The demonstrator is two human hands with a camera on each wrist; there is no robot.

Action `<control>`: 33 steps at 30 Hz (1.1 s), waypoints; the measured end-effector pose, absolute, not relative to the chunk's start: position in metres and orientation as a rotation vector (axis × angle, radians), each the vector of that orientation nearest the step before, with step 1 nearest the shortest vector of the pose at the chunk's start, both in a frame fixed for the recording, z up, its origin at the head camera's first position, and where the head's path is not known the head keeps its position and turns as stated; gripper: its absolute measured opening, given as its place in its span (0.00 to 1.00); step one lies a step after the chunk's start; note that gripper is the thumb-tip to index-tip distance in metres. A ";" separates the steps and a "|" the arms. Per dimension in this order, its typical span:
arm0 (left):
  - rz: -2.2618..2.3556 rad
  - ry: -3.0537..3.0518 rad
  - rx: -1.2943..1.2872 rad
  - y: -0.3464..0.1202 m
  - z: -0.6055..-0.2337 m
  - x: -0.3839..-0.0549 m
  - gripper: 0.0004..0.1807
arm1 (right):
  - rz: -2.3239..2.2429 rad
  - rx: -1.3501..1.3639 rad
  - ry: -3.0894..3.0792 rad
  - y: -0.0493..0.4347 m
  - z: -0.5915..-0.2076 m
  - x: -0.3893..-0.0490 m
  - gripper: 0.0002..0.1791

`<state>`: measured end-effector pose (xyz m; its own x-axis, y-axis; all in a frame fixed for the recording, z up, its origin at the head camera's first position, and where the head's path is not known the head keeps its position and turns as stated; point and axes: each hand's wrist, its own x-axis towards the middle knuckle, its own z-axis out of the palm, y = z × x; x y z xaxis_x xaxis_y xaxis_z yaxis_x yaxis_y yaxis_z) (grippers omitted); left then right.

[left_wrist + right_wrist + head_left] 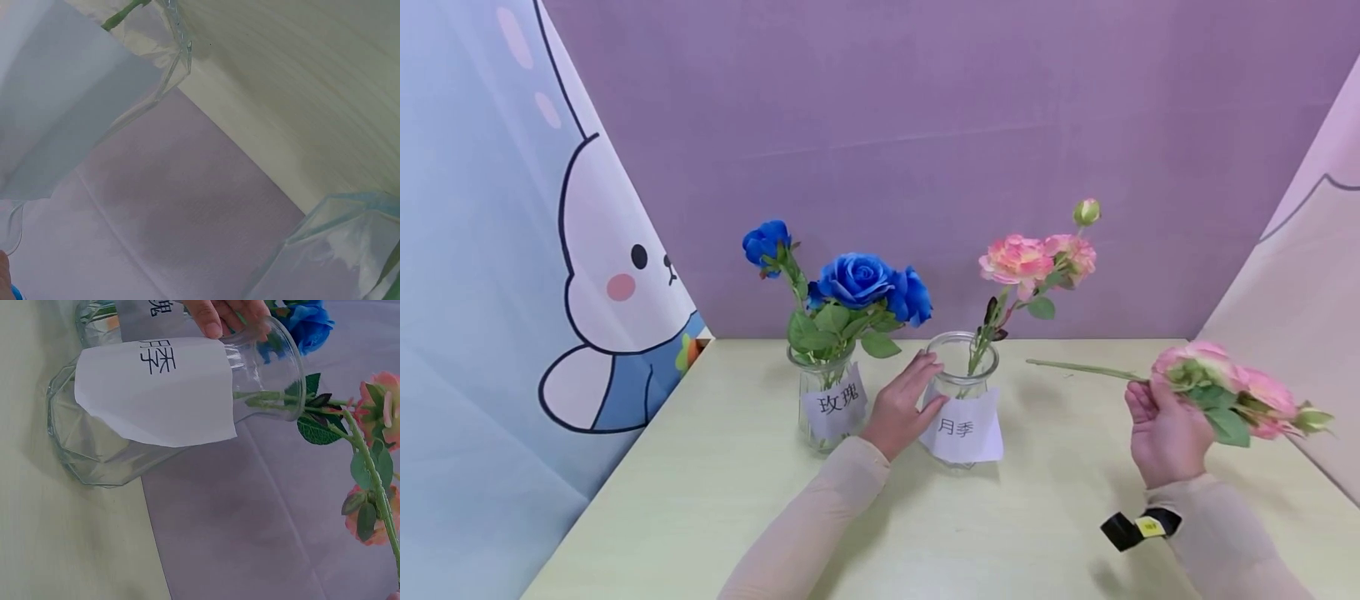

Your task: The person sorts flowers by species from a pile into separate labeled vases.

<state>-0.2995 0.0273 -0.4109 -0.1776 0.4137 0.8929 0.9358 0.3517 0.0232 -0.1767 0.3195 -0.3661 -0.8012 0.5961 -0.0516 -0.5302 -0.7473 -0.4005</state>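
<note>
My right hand (1171,433) pinches the stem of a pink flower spray (1247,392), which lies sideways above the right of the table, its bare stem end pointing left. Close by in the right wrist view, that green stem (374,469) overlaps other pink blooms. With fairly straight fingers, my left hand (904,408) touches the neck and front of a glass jar (958,383) bearing a white paper label (962,429). Inside this jar leans another pink flower spray (1018,262). The label (69,94) fills much of the left wrist view's upper left.
Left of my left hand stands a second labelled glass jar (808,417) with blue roses (857,279). The pale table (1037,533) meets a purple backdrop (880,125). A cartoon-printed sheet (482,333) borders the left side. On my right wrist is a black strap (1123,532).
</note>
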 end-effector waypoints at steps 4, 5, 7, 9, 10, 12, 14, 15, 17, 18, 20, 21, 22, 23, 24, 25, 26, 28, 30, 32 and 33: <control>-0.763 -1.758 -1.199 0.028 -0.412 -0.300 0.25 | 2.473 -0.221 -0.558 0.311 -0.361 -0.178 0.03; -0.763 -1.757 -1.201 0.028 -0.412 -0.300 0.25 | 2.476 -0.214 -0.566 0.309 -0.360 -0.178 0.02; -0.764 -1.757 -1.204 0.028 -0.412 -0.300 0.25 | 2.468 -0.220 -0.581 0.305 -0.359 -0.179 0.02; -0.769 -1.752 -1.206 0.028 -0.412 -0.300 0.25 | 2.459 -0.246 -0.590 0.301 -0.358 -0.182 0.02; -0.773 -1.749 -1.209 0.027 -0.412 -0.300 0.25 | 2.451 -0.264 -0.590 0.299 -0.357 -0.183 0.02; -0.777 -1.743 -1.209 0.027 -0.412 -0.300 0.25 | 2.440 -0.298 -0.586 0.296 -0.355 -0.186 0.03; -0.778 -1.740 -1.209 0.027 -0.413 -0.301 0.25 | 2.428 -0.327 -0.583 0.292 -0.353 -0.188 0.05; -0.779 -1.739 -1.210 0.027 -0.412 -0.301 0.25 | 2.421 -0.336 -0.584 0.290 -0.351 -0.189 0.05; -0.775 -1.738 -1.214 0.026 -0.412 -0.301 0.25 | 2.409 -0.340 -0.601 0.287 -0.350 -0.190 0.05; -0.774 -1.737 -1.217 0.026 -0.412 -0.301 0.25 | 2.402 -0.336 -0.616 0.286 -0.350 -0.190 0.05; -0.768 -1.732 -1.218 0.026 -0.412 -0.301 0.25 | 2.382 -0.324 -0.646 0.283 -0.349 -0.191 0.05; -0.766 -1.729 -1.218 0.025 -0.412 -0.302 0.25 | 2.371 -0.318 -0.659 0.281 -0.348 -0.191 0.06; -0.762 -1.728 -1.217 0.025 -0.412 -0.302 0.26 | 2.358 -0.309 -0.668 0.280 -0.347 -0.192 0.06; -0.760 -1.726 -1.217 0.024 -0.412 -0.302 0.25 | 2.343 -0.305 -0.680 0.279 -0.346 -0.192 0.07; -0.758 -1.724 -1.216 0.024 -0.412 -0.302 0.26 | 2.330 -0.300 -0.692 0.278 -0.345 -0.193 0.07; -0.756 -1.722 -1.216 0.024 -0.412 -0.302 0.25 | 2.317 -0.296 -0.701 0.276 -0.344 -0.194 0.08; -0.757 -1.721 -1.217 0.024 -0.412 -0.303 0.25 | 2.308 -0.297 -0.709 0.275 -0.342 -0.194 0.08; -0.758 -1.720 -1.222 0.024 -0.412 -0.303 0.25 | 2.288 -0.280 -0.748 0.272 -0.340 -0.195 0.08; -0.761 -1.716 -1.227 0.025 -0.412 -0.304 0.25 | 2.260 -0.263 -0.794 0.269 -0.337 -0.196 0.06; -0.760 -1.715 -1.229 0.025 -0.413 -0.305 0.25 | 2.225 -0.238 -0.837 0.266 -0.335 -0.197 0.04; -0.761 -1.715 -1.231 0.025 -0.413 -0.305 0.25 | 2.203 -0.221 -0.856 0.264 -0.334 -0.198 0.03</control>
